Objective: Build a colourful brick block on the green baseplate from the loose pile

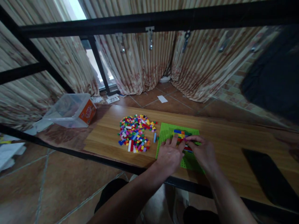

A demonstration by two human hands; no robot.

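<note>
A green studded baseplate [166,131] lies on the wooden board, carrying a block of toy building bricks [179,132] in blue, yellow, orange and red. My left hand [170,155] rests over the plate's left part, fingers stretched out and fingertips against the near side of the bricks. From the right, my right hand [203,151] reaches in, thumb and forefinger pinched on a small purple-pink brick [185,138] at the built block. My fingers hide part of the block. Left of the plate, a light blue long brick [154,137] lies alone.
A loose heap of many-coloured bricks [135,132] spreads over the wooden board [105,130]. A clear plastic box [67,109] with an orange label stands at the far left. A dark flat object [268,174] lies at right. Black metal bars [140,21] cross beyond the board.
</note>
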